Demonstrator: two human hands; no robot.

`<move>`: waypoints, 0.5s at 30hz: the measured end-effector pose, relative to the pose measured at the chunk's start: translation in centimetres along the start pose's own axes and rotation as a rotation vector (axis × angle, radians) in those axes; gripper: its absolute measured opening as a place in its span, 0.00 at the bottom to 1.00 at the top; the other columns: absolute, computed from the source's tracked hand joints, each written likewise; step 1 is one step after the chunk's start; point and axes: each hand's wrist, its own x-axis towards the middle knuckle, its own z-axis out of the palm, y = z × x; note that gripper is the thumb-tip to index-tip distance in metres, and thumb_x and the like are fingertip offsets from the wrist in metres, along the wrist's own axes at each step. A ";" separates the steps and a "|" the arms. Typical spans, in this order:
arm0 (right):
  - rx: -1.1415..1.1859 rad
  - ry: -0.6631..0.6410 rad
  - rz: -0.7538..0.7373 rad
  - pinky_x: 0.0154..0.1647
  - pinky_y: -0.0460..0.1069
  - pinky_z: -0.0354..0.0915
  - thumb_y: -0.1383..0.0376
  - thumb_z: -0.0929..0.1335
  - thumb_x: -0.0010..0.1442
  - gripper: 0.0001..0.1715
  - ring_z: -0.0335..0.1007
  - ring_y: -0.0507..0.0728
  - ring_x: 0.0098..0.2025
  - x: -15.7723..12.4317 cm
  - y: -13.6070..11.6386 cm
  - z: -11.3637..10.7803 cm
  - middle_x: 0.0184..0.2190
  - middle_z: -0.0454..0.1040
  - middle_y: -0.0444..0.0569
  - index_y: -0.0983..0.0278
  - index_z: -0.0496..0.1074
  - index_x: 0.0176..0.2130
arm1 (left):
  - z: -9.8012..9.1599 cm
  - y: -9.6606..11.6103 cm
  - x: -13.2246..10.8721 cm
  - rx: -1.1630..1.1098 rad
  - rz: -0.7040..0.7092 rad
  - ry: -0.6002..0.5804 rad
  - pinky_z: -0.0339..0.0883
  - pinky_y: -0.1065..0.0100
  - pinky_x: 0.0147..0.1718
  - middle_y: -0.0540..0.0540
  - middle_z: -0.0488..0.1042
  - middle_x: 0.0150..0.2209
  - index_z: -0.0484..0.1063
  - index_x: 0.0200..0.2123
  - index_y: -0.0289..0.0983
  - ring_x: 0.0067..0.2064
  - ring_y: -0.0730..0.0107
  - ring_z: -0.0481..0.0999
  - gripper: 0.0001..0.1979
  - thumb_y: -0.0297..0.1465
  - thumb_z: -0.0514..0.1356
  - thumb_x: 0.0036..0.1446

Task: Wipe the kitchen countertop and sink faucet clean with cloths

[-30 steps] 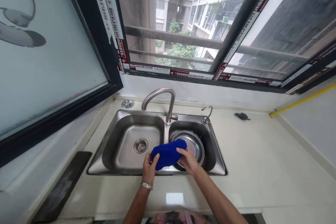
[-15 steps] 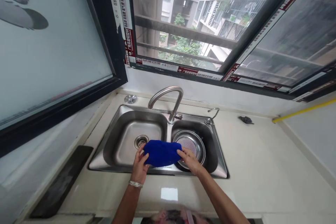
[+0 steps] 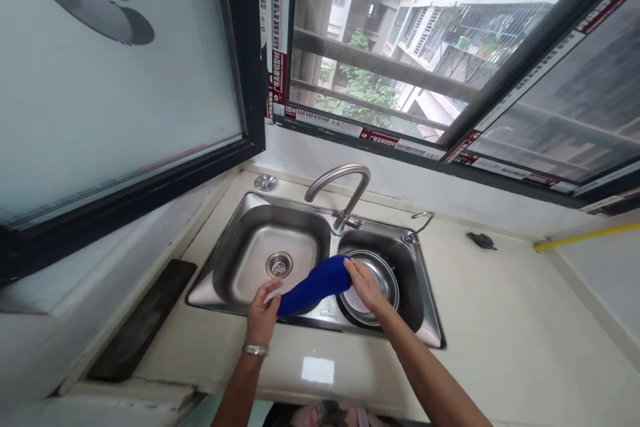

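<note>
A blue cloth (image 3: pixel 315 285) is stretched slantwise between my two hands, above the front of the double steel sink (image 3: pixel 215 290). My left hand (image 3: pixel 263 313) pinches its lower left end, with a bracelet at the wrist. Higher up, my right hand (image 3: pixel 364 283) grips the other end over the smaller basin. In that basin sits a round metal strainer (image 3: pixel 393 287), partly covered by my right hand and the cloth. The larger basin on the left shows its drain (image 3: pixel 279 265). A curved faucet (image 3: pixel 350 197) rises behind the divider.
A small faucet (image 3: pixel 423 219) stands at the sink's right back corner. On the counter (image 3: pixel 500 320) lie a dark crumpled item (image 3: pixel 481 241) and a round metal drain cover (image 3: pixel 265 182). A dark slab (image 3: pixel 145 320) lies left; an open window sash (image 3: pixel 245 47) juts in above.
The cloth has gone from level and broad to slanted and narrower. My left hand has dropped slightly, and my right hand has risen. The whole view has shifted a little.
</note>
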 end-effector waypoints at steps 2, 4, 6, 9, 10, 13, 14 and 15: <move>0.244 -0.030 0.107 0.32 0.50 0.62 0.40 0.67 0.60 0.27 0.61 0.53 0.28 0.3 -0.9 0.7 0.25 0.68 0.41 0.59 0.66 0.28 | 0.6 -0.2 -1.5 -0.008 -0.032 -0.114 0.75 0.63 0.41 0.39 0.83 0.45 0.79 0.43 0.38 0.44 0.59 0.81 0.23 0.43 0.69 0.44; 0.502 -0.038 0.199 0.29 0.47 0.62 0.43 0.72 0.55 0.24 0.61 0.51 0.26 0.7 -2.1 1.6 0.24 0.69 0.39 0.60 0.69 0.30 | 1.5 -0.5 -3.3 0.009 -0.075 -0.233 0.74 0.66 0.36 0.39 0.83 0.44 0.79 0.43 0.37 0.41 0.61 0.81 0.22 0.43 0.68 0.46; 0.656 -0.029 0.237 0.26 0.46 0.60 0.46 0.76 0.51 0.23 0.61 0.50 0.24 0.9 -3.5 2.4 0.22 0.71 0.39 0.61 0.71 0.29 | 2.3 -1.1 -4.7 -0.001 -0.160 -0.296 0.68 0.68 0.25 0.37 0.81 0.51 0.77 0.50 0.38 0.32 0.66 0.80 0.27 0.45 0.68 0.47; 0.800 -0.043 0.279 0.23 0.46 0.63 0.50 0.78 0.48 0.20 0.65 0.51 0.23 0.6 -6.0 3.1 0.23 0.75 0.42 0.62 0.74 0.29 | 2.7 -2.4 -5.0 -0.091 -0.239 -0.181 0.59 0.70 0.19 0.34 0.78 0.56 0.76 0.50 0.38 0.27 0.68 0.79 0.33 0.50 0.71 0.42; 0.839 -0.062 0.290 0.24 0.46 0.65 0.51 0.79 0.48 0.20 0.68 0.52 0.23 0.3 -6.9 3.3 0.24 0.77 0.43 0.62 0.75 0.30 | 2.7 -2.8 -4.7 -0.132 -0.254 -0.126 0.59 0.70 0.19 0.34 0.79 0.54 0.76 0.47 0.38 0.27 0.67 0.79 0.34 0.52 0.72 0.39; 0.927 -0.156 0.299 0.26 0.48 0.69 0.51 0.78 0.50 0.19 0.73 0.55 0.27 -1.0 -9.4 3.6 0.26 0.79 0.46 0.62 0.77 0.34 | 3.0 -4.0 -3.2 -0.222 -0.295 -0.074 0.62 0.69 0.20 0.38 0.81 0.45 0.77 0.38 0.36 0.25 0.68 0.78 0.35 0.54 0.75 0.31; 0.943 -0.191 0.288 0.27 0.49 0.69 0.51 0.78 0.51 0.20 0.74 0.56 0.28 -1.4 -10.1 3.7 0.26 0.79 0.46 0.62 0.78 0.35 | 3.3 -4.2 -2.6 -0.244 -0.310 -0.086 0.63 0.70 0.21 0.41 0.82 0.40 0.77 0.37 0.36 0.25 0.69 0.77 0.34 0.54 0.76 0.30; 0.947 -0.219 0.267 0.28 0.49 0.69 0.50 0.77 0.52 0.20 0.74 0.56 0.28 -1.8 -10.8 3.8 0.26 0.79 0.46 0.62 0.78 0.35 | 3.6 -4.3 -2.0 -0.265 -0.325 -0.096 0.64 0.70 0.22 0.43 0.81 0.36 0.77 0.35 0.36 0.25 0.70 0.77 0.33 0.54 0.76 0.30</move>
